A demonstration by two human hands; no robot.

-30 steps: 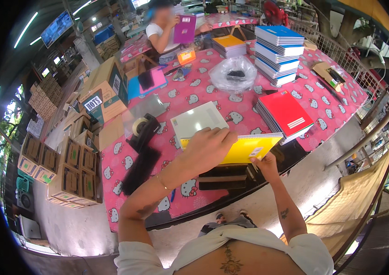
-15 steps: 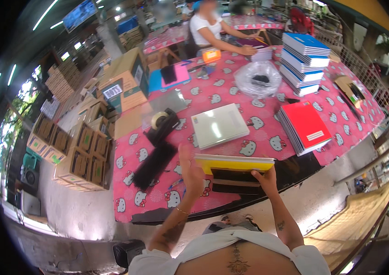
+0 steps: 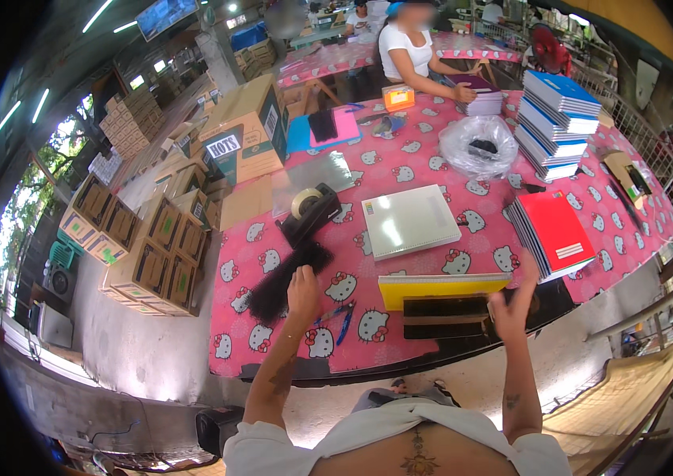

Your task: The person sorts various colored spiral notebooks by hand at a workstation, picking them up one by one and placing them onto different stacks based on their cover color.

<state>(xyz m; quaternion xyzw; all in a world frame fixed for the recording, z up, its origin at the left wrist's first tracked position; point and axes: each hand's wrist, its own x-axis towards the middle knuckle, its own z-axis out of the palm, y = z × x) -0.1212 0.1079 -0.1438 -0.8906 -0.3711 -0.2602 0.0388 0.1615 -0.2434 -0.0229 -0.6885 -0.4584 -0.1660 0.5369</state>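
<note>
Left hand: fingers bent and close together, tips at the near edge of the black mesh; they seem to touch it, but I cannot tell whether they pinch any of it.
Right hand: released, thumb and fingers spread well apart, just beside the right end of the yellow notebook; nothing shows in its grasp, and contact with the holder is hard to judge.
Yellow notebook: standing on edge near the front of the bench, plain yellow cover toward the person, pale page edges uppermost.
Black holder: directly in front of that notebook, with a brown strip along it.
Black mesh: a dark, loose heap on the pink patterned cover, next to the tape dispenser.
White notebook: lying flat beyond the yellow one, glare on its cover.
Hidden: the yellow cover's lower right portion, behind the holder.
Hard to make out: the right fingertips, blurred; the mesh's folds, lost in black.
</note>
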